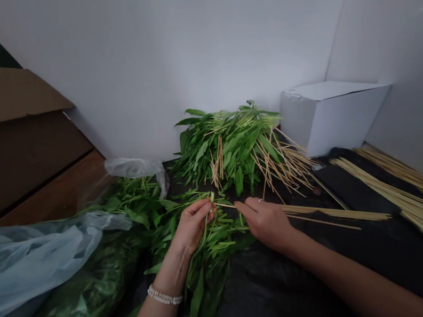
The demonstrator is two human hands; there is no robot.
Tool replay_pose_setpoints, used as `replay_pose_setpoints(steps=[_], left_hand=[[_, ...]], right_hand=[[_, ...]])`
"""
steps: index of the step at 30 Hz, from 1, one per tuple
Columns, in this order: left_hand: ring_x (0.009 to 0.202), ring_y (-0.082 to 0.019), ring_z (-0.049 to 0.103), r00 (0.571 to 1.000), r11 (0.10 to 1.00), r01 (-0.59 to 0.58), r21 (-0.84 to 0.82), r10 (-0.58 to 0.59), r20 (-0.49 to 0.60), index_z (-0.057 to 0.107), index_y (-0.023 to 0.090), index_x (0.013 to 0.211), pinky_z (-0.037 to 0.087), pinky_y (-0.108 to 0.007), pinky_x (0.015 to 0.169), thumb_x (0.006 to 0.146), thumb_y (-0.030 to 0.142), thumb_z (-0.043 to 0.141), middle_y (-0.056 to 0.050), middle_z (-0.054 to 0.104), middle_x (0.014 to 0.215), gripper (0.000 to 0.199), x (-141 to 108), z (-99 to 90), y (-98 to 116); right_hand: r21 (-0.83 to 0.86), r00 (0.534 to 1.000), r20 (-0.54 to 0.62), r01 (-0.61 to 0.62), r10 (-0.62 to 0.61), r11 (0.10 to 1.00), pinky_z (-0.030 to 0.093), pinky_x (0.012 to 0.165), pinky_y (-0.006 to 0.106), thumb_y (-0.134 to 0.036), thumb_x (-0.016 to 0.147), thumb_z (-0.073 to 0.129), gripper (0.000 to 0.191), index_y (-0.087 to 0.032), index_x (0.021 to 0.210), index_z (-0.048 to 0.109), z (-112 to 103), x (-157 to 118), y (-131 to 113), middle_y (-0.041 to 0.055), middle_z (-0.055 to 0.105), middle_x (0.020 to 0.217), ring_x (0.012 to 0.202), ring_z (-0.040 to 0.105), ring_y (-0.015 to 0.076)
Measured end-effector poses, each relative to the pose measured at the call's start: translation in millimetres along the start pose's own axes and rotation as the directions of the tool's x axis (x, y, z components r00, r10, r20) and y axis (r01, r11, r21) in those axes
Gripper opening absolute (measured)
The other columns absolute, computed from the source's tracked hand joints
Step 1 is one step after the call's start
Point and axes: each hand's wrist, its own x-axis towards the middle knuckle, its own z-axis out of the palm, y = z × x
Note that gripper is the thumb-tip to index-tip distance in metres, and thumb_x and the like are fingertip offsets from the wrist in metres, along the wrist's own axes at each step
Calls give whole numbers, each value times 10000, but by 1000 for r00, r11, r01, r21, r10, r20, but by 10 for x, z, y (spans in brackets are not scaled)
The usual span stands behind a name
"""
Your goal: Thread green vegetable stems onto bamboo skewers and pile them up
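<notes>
My left hand (195,225), with a beaded bracelet on its wrist, pinches a green stem (212,199) whose leaves hang below. Closed round a thin wooden stick (225,206), my right hand (266,221) is just to the right, and the stick's tip reaches the stem at my left fingertips. Loose green leafy stems (217,238) lie beneath and between both hands. Beyond them is a pile of leafy greens (234,146) with many sticks poking out at its right side. More thin sticks (333,209) lie to the right of my right hand.
Bundles of long sticks (404,196) lie on the right. A white box (321,113) stands at the back right against the wall. At the left are a clear plastic bag (50,261) of greens and a cardboard box (12,154). Black sheeting (267,295) covers the surface.
</notes>
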Motion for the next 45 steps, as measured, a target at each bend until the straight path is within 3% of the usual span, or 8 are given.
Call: replay_pose_setpoints(steps=[17,22,29,34,36,38,41,45], left_hand=[[632,-109,670,1000,999,11,46,-12,22,748,127,759,522,-195,620,484,227,924,-25,735,686,342,-40,46,-27],[634,-106,649,995,998,-3,61,-3,98,745,139,738,493,-190,606,522,255,908,-24,719,673,294,-66,69,-58],[656,-132,644,964,963,-60,261,-11,264,764,141,844,504,-240,674,602,298,868,-48,738,742,306,-129,89,-55],[751,-183,671,983,926,-159,344,115,145,756,137,947,514,-260,672,705,430,783,-100,747,847,381,-84,-57,172],[700,-167,651,971,869,-239,434,213,109,759,150,936,493,-245,630,732,429,758,-75,741,791,346,-51,-107,202],[712,-174,646,940,760,-338,556,299,163,764,163,917,495,-267,673,759,402,736,-64,739,784,288,-31,-120,177],[851,-211,653,844,476,-533,699,355,402,766,189,916,488,-337,821,826,342,673,-78,747,898,201,-37,-81,85],[1004,-229,613,705,68,-696,714,248,664,734,250,1025,437,-402,926,866,311,633,-58,731,1065,198,-74,-22,-25]], right_hand=[[-4,999,-23,27,-27,1000,362,600,267,-88,912,398,323,-131,1151,610,66,-49,-71,46,586,792,661,515,143],[20,998,-42,47,-47,999,375,606,261,-77,913,373,330,-124,1145,603,64,-50,-110,48,588,795,663,520,146],[73,993,-101,74,-67,995,342,597,259,-95,941,351,294,-128,1060,617,75,4,-137,31,570,742,626,508,138],[91,989,-146,-5,19,996,313,597,269,-136,957,346,281,-156,917,624,-10,45,6,26,570,705,625,495,138],[120,989,-150,-1,19,993,323,618,266,-154,963,336,290,-153,892,617,-56,48,44,33,585,709,650,511,139],[134,987,-158,15,6,991,330,631,266,-165,963,336,289,-155,873,610,-89,47,50,34,594,707,655,516,139],[130,984,-176,40,-17,991,331,633,272,-168,952,365,257,-160,855,603,-97,46,23,28,589,692,649,514,142],[136,981,-189,68,-41,988,332,634,278,-143,934,391,216,-156,877,600,-70,48,-5,25,589,693,649,518,147]])
